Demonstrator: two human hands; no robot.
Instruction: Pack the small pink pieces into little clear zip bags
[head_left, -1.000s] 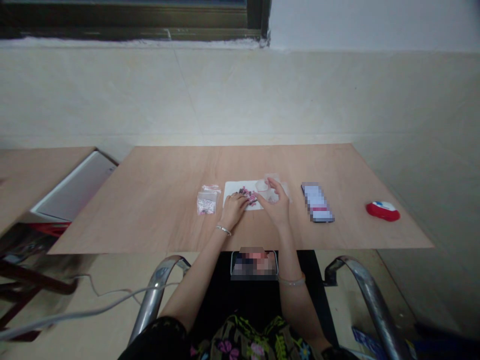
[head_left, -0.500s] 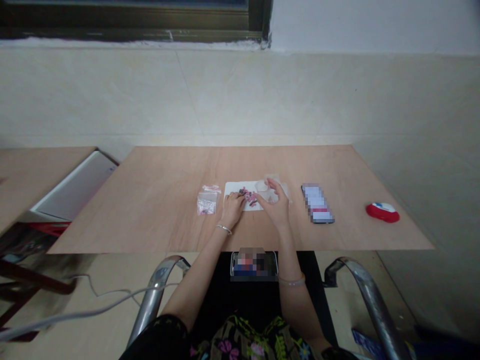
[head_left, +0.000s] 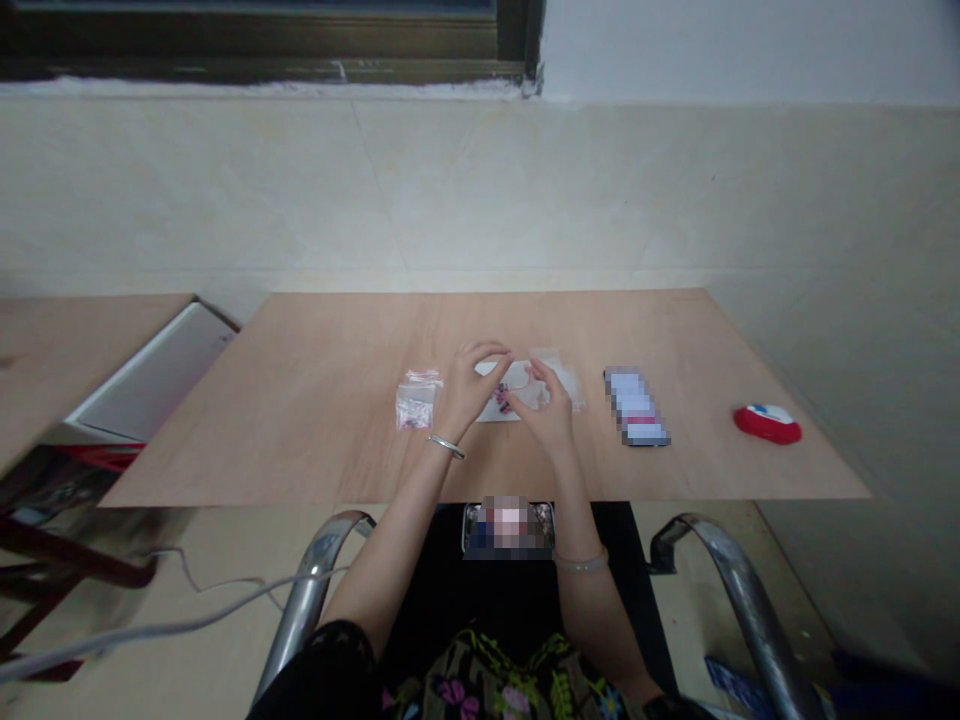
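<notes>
Head view, looking forward and down over a plywood tabletop [head_left: 300, 400] set against a tiled wall [head_left: 450, 190]. Both forearms reach in from the lower edge, and the hands meet near the middle of the table.

Left hand [head_left: 466, 385]: half open and arched, its fingers [head_left: 484, 350] curving over toward the right hand. Whether it has hold of anything cannot be told.

Right hand [head_left: 546, 410]: partly closed, with the thumb and fingers drawn together at the edge of a clear plastic bag [head_left: 559, 380]. The bag lies against these fingers, but whether it is gripped cannot be told.

Between the hands, directly below their fingertips, lie small pink-and-dark pieces [head_left: 502, 400] on a white sheet [head_left: 491, 418]. The sheet is mostly covered by the hands, and the pieces are too small to identify.

Just beyond the left hand, a small resealable bag [head_left: 416, 398] holds similar pink pieces. Right of the right hand, and well apart from it, lies a flat pixelated packet [head_left: 636, 406]. Near the table's right edge sits a red-and-white oval object [head_left: 767, 423].

A silver bangle [head_left: 446, 446] circles the left wrist and a pale bangle [head_left: 583, 563] the right forearm. Below the table edge are a blurred phone [head_left: 508, 527] and curved chrome chair arms [head_left: 739, 600].
</notes>
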